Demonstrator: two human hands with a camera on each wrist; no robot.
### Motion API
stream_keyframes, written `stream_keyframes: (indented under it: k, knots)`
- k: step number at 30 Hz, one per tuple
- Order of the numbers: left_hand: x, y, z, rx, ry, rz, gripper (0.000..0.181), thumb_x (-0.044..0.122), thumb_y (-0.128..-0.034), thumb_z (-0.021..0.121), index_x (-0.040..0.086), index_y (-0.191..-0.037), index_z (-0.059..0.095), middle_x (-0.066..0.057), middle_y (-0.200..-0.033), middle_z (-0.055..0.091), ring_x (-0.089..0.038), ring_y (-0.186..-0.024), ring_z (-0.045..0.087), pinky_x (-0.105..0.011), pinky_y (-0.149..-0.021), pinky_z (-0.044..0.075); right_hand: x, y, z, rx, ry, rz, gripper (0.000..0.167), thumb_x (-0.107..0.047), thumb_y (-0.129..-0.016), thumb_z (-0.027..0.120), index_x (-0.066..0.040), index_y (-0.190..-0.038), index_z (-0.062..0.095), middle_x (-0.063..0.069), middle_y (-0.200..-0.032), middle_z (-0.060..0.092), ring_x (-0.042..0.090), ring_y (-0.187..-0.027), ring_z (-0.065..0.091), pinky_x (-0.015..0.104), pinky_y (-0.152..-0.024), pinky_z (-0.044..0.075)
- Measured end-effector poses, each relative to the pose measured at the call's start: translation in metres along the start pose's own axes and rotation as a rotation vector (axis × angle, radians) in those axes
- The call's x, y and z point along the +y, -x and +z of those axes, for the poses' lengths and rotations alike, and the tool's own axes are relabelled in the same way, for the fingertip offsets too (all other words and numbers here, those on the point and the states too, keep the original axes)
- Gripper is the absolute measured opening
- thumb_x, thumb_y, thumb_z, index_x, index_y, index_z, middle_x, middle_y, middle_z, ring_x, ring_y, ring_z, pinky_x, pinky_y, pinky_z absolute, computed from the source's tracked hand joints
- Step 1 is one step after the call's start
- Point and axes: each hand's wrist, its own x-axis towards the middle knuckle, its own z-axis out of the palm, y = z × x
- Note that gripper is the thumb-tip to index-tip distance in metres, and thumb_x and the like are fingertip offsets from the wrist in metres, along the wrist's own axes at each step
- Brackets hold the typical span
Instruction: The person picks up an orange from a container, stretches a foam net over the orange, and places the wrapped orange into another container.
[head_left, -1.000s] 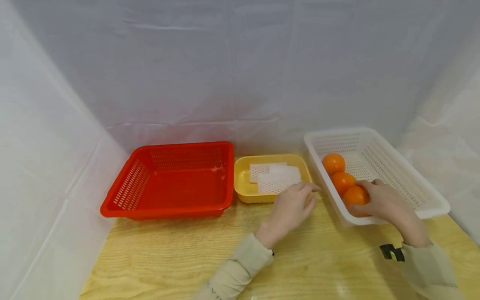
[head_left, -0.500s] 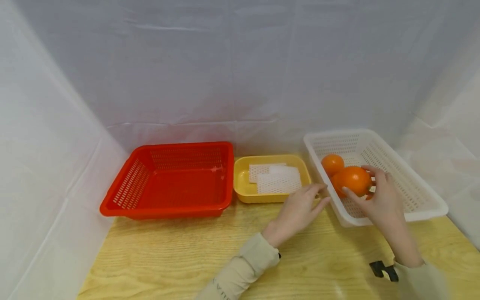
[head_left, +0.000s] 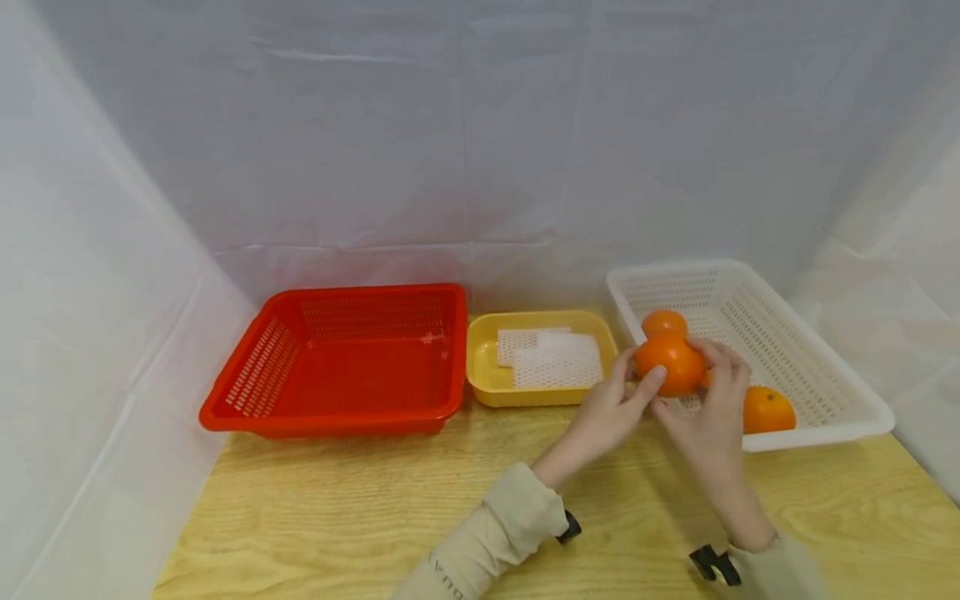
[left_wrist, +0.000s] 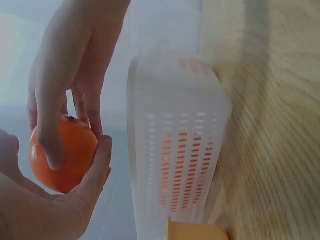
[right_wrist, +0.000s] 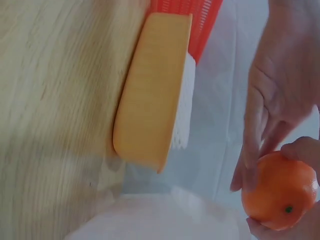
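Observation:
An orange [head_left: 670, 363] is held in the air over the near left edge of the white basket [head_left: 825, 387]. My left hand [head_left: 611, 412] holds its left side, thumb across the front. My right hand [head_left: 708, 417] grips it from the right with bent fingers. In the left wrist view both hands meet around the orange [left_wrist: 67, 157], whose dark stem end points up toward the right hand's fingers. The right wrist view shows the small green stem spot on the orange [right_wrist: 280, 192]. More oranges lie in the basket, one at the back left and one at the near side [head_left: 768, 410].
A yellow tray [head_left: 483, 393] with white foam net sleeves [head_left: 558, 367] stands left of the white basket. Further left is a red slatted basket [head_left: 337, 421]. All rest on a wooden table [head_left: 337, 500], with white sheeting [head_left: 375, 150] behind and at the sides.
My right hand has lifted the orange out of the white basket and brought it left. My left hand has moved slightly right and taken hold of it too. Another orange now shows at the near side.

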Motion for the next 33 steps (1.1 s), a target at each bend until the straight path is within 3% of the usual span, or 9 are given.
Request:
stream_keyframes:
  k: [4, 7, 12, 16, 20, 24, 28, 33]
  knots:
    - [0.001, 0.0, 0.0, 0.034, 0.102, -0.034, 0.065, 0.052, -0.1052, 0.046, 0.016, -0.157, 0.03, -0.01, -0.145, 0.054, -0.01, -0.099, 0.069, -0.025, -0.079, 0.055, -0.002, 0.003, 0.007, -0.004, 0.008, -0.053, 0.083, 0.012, -0.067, 0.087, 0.007, -0.138, 0.044, 0.03, -0.142, 0.041, 0.037, -0.123, 0.045, 0.008, -0.096, 0.035]
    - [0.0, -0.001, -0.003, 0.061, 0.114, -0.023, 0.066, 0.052, -0.1048, 0.047, 0.013, -0.156, 0.032, -0.013, -0.143, 0.055, -0.013, -0.102, 0.068, -0.025, -0.081, 0.055, -0.003, 0.006, 0.01, -0.028, 0.003, -0.083, 0.079, 0.013, -0.068, 0.086, 0.009, -0.135, 0.045, 0.03, -0.143, 0.042, 0.04, -0.127, 0.045, 0.004, -0.096, 0.036]
    - [-0.001, 0.0, -0.01, 0.093, 0.133, -0.004, 0.069, 0.055, -0.103, 0.049, 0.011, -0.153, 0.034, -0.015, -0.141, 0.056, -0.015, -0.111, 0.064, -0.025, -0.084, 0.055, -0.003, 0.008, 0.011, -0.059, -0.022, -0.118, 0.071, 0.014, -0.07, 0.084, 0.006, -0.133, 0.052, 0.025, -0.145, 0.044, 0.041, -0.132, 0.044, 0.018, -0.099, 0.043]
    - [-0.003, 0.001, -0.017, 0.125, 0.169, 0.016, 0.069, 0.054, -0.1017, 0.053, 0.008, -0.15, 0.036, -0.017, -0.136, 0.058, -0.018, -0.107, 0.065, -0.033, -0.084, 0.059, -0.003, 0.01, 0.013, -0.091, -0.075, -0.118, 0.055, 0.015, -0.079, 0.077, 0.004, -0.129, 0.058, 0.021, -0.144, 0.047, 0.037, -0.13, 0.047, 0.023, -0.099, 0.048]
    - [-0.007, 0.003, -0.024, 0.154, 0.103, 0.036, 0.064, 0.053, -0.1013, 0.055, 0.01, -0.146, 0.039, -0.016, -0.132, 0.06, -0.019, -0.107, 0.064, -0.032, -0.086, 0.058, -0.002, 0.011, 0.016, -0.093, -0.144, -0.099, 0.039, 0.015, -0.087, 0.068, 0.005, -0.124, 0.061, 0.021, -0.138, 0.051, 0.027, -0.127, 0.05, 0.013, -0.096, 0.046]
    - [-0.011, 0.006, -0.03, 0.149, 0.02, 0.039, 0.059, 0.047, -0.1003, 0.06, 0.014, -0.145, 0.041, -0.012, -0.131, 0.062, -0.018, -0.108, 0.064, -0.028, -0.087, 0.054, -0.002, 0.012, 0.019, -0.075, -0.192, -0.104, 0.043, 0.017, -0.087, 0.068, 0.006, -0.128, 0.059, 0.023, -0.129, 0.056, 0.012, -0.118, 0.053, 0.01, -0.09, 0.048]
    - [-0.013, 0.009, -0.035, 0.135, -0.005, 0.051, 0.055, 0.04, -0.0982, 0.066, 0.019, -0.143, 0.042, -0.007, -0.132, 0.061, -0.015, -0.107, 0.062, -0.027, -0.088, 0.053, -0.004, 0.013, 0.019, -0.154, -0.218, -0.03, 0.054, 0.013, -0.091, 0.066, -0.002, -0.141, 0.055, 0.018, -0.135, 0.056, 0.002, -0.115, 0.053, 0.008, -0.087, 0.048]
    - [-0.016, 0.013, -0.042, 0.117, -0.063, 0.091, 0.056, 0.038, -0.0978, 0.068, 0.021, -0.144, 0.042, -0.008, -0.134, 0.059, -0.015, -0.106, 0.062, -0.026, -0.086, 0.053, -0.006, 0.014, 0.017, -0.284, -0.269, 0.071, 0.06, 0.007, -0.097, 0.061, -0.011, -0.151, 0.046, 0.014, -0.148, 0.051, 0.0, -0.12, 0.052, 0.009, -0.092, 0.046]
